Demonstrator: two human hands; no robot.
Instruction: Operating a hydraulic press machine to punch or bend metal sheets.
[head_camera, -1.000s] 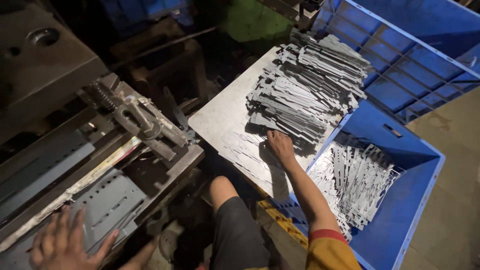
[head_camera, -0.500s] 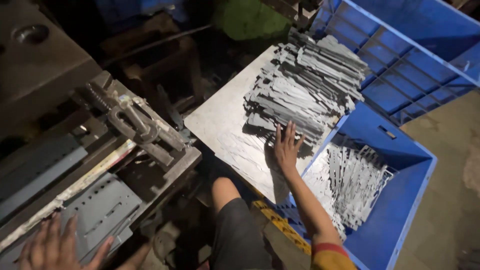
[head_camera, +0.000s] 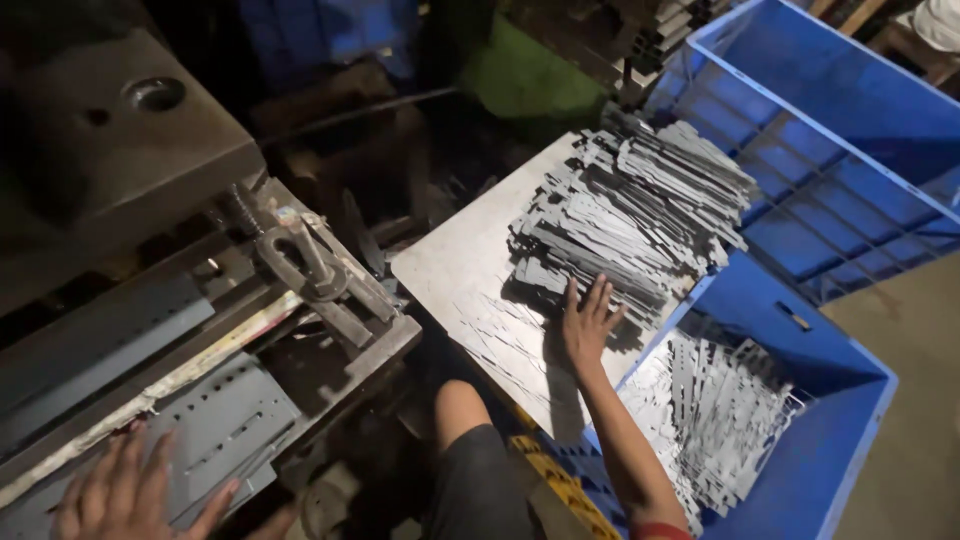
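Dim, oily workshop surroundings frame a press machine (head_camera: 130, 180) at ten o'clock and a metal sheet (head_camera: 470, 280) laid as a tabletop at centre. On that sheet, toward one o'clock, lies a heap of grey stamped metal strips (head_camera: 640, 215). Since half a second ago the right hand (head_camera: 588, 322) has slid further up against the heap's near edge, fingers spread flat, gripping nothing. At seven o'clock the left hand (head_camera: 130, 495) rests with fingers splayed on a perforated grey plate (head_camera: 225, 430), much as before. Blue crates (head_camera: 800, 440) at four and one o'clock hold more strips.
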